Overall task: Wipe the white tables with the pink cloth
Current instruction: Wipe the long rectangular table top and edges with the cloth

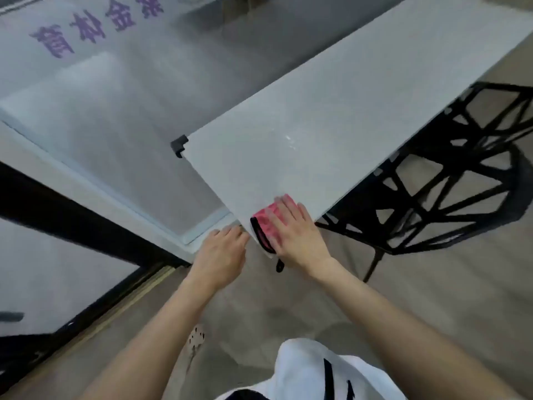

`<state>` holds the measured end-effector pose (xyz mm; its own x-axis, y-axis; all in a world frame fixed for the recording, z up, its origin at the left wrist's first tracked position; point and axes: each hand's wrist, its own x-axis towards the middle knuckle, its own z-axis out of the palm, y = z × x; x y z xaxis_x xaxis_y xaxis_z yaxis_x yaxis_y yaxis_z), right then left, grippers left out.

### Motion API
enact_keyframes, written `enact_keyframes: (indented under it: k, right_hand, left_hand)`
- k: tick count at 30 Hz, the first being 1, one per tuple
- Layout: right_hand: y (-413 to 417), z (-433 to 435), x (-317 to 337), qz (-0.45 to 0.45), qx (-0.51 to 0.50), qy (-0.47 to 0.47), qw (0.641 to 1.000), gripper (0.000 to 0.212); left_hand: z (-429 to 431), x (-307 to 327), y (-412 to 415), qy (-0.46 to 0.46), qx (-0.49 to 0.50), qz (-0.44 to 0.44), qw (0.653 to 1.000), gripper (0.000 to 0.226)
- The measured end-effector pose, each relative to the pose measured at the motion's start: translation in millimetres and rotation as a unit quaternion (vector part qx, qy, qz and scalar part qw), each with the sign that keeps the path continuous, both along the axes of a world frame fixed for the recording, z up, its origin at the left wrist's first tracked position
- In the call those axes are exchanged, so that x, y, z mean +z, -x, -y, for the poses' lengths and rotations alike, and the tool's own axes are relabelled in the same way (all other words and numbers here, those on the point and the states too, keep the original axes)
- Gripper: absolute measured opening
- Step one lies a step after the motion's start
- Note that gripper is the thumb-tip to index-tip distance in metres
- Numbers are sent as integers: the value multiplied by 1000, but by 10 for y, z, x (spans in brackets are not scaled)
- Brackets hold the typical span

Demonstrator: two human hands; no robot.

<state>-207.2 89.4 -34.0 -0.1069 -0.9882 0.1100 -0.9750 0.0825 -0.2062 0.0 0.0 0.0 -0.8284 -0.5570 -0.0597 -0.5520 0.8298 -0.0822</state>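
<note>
A long white table [331,111] runs from the near centre to the far right. At its near corner lies the pink cloth [266,222], patterned, with a black edge and a black loop hanging off the corner. My right hand [294,235] lies flat on the cloth with straight fingers, pressing it onto the tabletop. My left hand [222,255] is just left of that corner, its fingers curled at the table's edge; whether they grip the edge is unclear. A wet sheen shows on the tabletop beyond the cloth.
A black lattice chair [450,180] stands under the table's right side. A frosted glass wall [95,82] with purple characters and a black frame runs along the left. A dark clamp [179,144] sits on the table's left corner. Grey floor lies below.
</note>
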Motion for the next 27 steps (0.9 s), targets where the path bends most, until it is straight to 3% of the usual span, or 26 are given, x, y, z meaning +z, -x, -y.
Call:
enact_keyframes:
  k: [3, 5, 9, 13, 19, 22, 24, 27]
  right_hand:
    - [-253, 229, -302, 23, -152, -33, 988, 62]
    - [-492, 298, -459, 6, -232, 0, 973, 57]
    - [-718, 442, -519, -26, -318, 36, 947, 54]
    - [-1030, 577, -562, -29, -353, -5, 935, 59]
    - [-1064, 476, -523, -10, -285, -35, 958, 61]
    - [-665, 324, -392, 58, -238, -93, 965, 74]
    - [-240, 281, -304, 77, -282, -115, 950, 79]
    - [93, 400, -269, 85, -357, -127, 922, 70]
  left_hand:
    - [522, -150, -65, -35, -58, -4, 998, 41]
    - [851, -246, -109, -39, -97, 2, 995, 65]
    - [1380, -589, -212, -71, -165, 55, 982, 87]
    - [1405, -794, -292, -117, -166, 42, 978, 117]
    - [1361, -784, -275, -108, -150, 28, 982, 123]
    - [1367, -760, -254, -110, -149, 41, 982, 123]
    - [1360, -733, -234, -123, -145, 50, 981, 127]
    - [1368, -743, -228, -115, -139, 52, 982, 129]
